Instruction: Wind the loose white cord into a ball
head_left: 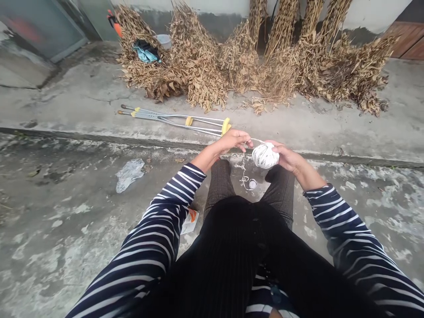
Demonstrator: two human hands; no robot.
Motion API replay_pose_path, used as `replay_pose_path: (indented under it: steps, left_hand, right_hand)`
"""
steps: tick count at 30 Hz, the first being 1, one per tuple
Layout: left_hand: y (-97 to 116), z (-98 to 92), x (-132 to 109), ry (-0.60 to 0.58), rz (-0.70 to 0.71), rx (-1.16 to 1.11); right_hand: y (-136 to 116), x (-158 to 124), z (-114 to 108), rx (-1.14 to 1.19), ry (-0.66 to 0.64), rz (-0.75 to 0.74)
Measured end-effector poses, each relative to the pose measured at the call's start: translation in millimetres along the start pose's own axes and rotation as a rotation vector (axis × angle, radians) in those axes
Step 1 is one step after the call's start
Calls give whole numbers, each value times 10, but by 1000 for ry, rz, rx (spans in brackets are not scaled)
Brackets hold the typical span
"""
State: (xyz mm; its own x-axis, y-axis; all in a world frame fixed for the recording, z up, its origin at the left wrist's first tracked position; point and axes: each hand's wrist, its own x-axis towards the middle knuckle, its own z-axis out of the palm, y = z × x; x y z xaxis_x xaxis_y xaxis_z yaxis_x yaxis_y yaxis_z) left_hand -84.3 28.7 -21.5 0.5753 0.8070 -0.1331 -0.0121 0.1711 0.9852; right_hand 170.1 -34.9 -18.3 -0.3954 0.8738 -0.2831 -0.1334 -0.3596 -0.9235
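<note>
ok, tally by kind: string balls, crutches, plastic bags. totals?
String ball: 1
Crutches: 2
Plastic bag: 1
Total: 4

The ball of string is white with faint grey lines between its windings, and the loose strand is the same white. The sleeves are navy with thin white stripes, the trousers dark grey in a fine check. The crutches are silver-grey with yellow pads. The dried plant bundles are tan-brown, and the concrete ground is grey, mottled with whitish patches.
</note>
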Motion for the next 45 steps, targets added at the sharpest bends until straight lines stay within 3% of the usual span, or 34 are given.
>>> replay_pose_path:
  steps: [5,10,14,17,21,28,34,40,45]
  left_hand:
    - [191,-110,10,-144,-92,-82]
    - [115,-62,78,-199,-168,173]
    - [98,105,-8,-75,-27,145]
    - [157,229,-117,-104,41,23]
    - [191,320,-167,-93,27,41]
    - [185,301,-114,-100,33,213]
    - [418,218,-149,-149,133,493]
    - [533,204,-229,-245,-40,278]
    - [462,165,-250,-223,-203,114]
  right_hand:
    - [-83,-62,30,-65,-36,24]
    - [-82,-47,81,-34,-57,7]
    - [-72,0,60,-37,-29,2]
    - [-78,27,15,-49,18,19]
    - [-104,38,-18,-69,71,55]
    - [-188,-39,65,-150,99,97]
    - [-266,-49,86,-232,92,131]
    - [-371,-36,117,-385,120,75]
    - [-485,-17,134,-435,106,-15]
